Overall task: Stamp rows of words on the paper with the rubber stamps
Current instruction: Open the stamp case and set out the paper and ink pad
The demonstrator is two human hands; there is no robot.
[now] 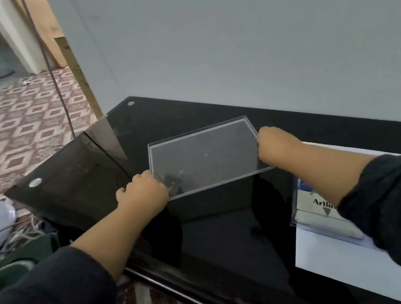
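Paper: the white sheet point(325, 260) lies at the right end of the dark glass surface point(221, 227), partly under the right forearm, and no stamped words show on the part in view.
Stamps: none visible; a clear packet with a printed label point(314, 210) sits on the sheet, contents unclear.
Clear panel: a transparent plate point(205, 156) lies mid-surface, well apart from the sheet's open area.
Left hand: the left hand point(143, 194) has its fingers curled shut on the panel's near-left corner.
Right hand: the right hand point(271, 146) pinches the panel's right edge, fingers closed on it.
Slip risk: glossy glass under smooth plastic, so a loose pinch could let the panel skate away.
Sleeve risk: the right forearm crosses the sheet; a sweep could drag the sheet or knock the packet off.
Edge risk: the sheet lies close to the surface's near edge, so any tug could send it to the floor.
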